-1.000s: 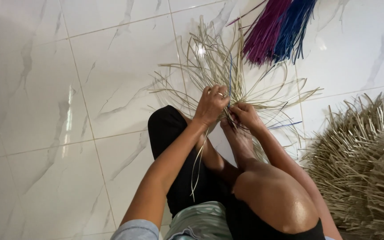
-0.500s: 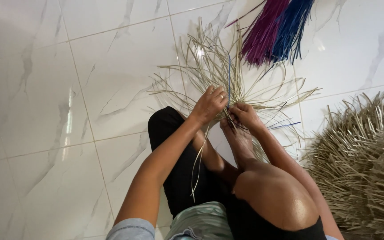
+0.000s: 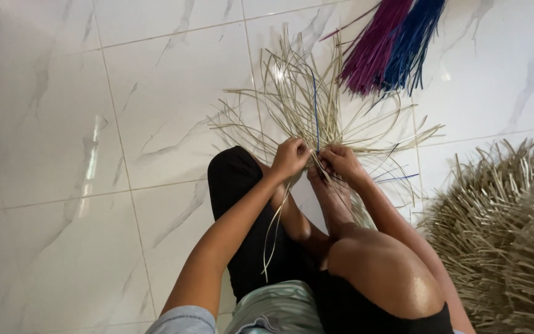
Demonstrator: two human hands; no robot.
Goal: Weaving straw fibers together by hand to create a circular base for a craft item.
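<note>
A fan of pale straw strips (image 3: pixel 292 102) spreads over the white marble floor in front of my legs, with a thin blue strip (image 3: pixel 315 105) running up through it. My left hand (image 3: pixel 290 158) pinches strips at the base of the fan. My right hand (image 3: pixel 341 162) grips strips right beside it, the two hands almost touching. Loose strip ends hang down from my left hand across my leg. My foot (image 3: pixel 329 192) rests under the hands on the woven part.
Bundles of purple strips (image 3: pixel 375 46) and blue strips (image 3: pixel 412 40) lie at the top right. A heap of woven straw pieces (image 3: pixel 502 229) with spiky ends fills the right edge. White marble tiles (image 3: pixel 94 154) lie to the left.
My hands stay at the base of the fan with small finger shifts. A blue strip now stands upright between them.
</note>
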